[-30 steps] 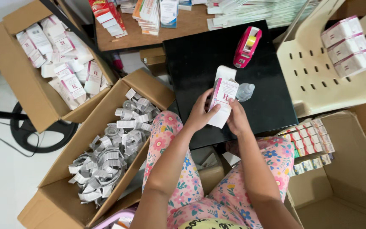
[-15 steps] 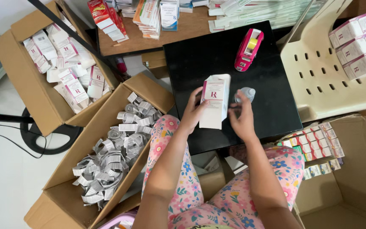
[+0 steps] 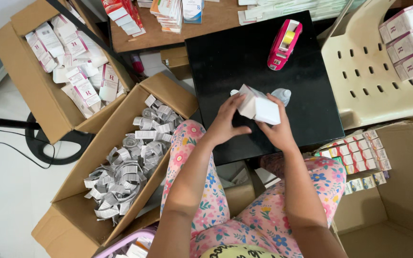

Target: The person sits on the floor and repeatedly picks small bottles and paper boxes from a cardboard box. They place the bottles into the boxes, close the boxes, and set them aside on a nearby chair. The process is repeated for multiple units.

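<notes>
- A black square tabletop sits in front of the seated person, with open cardboard boxes crowded around it on a pale floor.
- The left hand and the right hand both grip a small white carton, held tilted just above the near part of the tabletop — fingers closed around its sides.
- A clear plastic piece lies on the tabletop just behind the carton.
- A pink tape dispenser with a yellow roll stands near the far edge of the tabletop.
- The big cardboard box to the left holds a loose heap of folded paper leaflets.
- Another cardboard box further left is filled with white and pink cartons, lying jumbled.
- A cream plastic chair to the right carries a stack of white cartons.
- A box at the right holds small packs — set in neat rows along its near wall.
- A wooden shelf beyond bears more stacked packages.
</notes>
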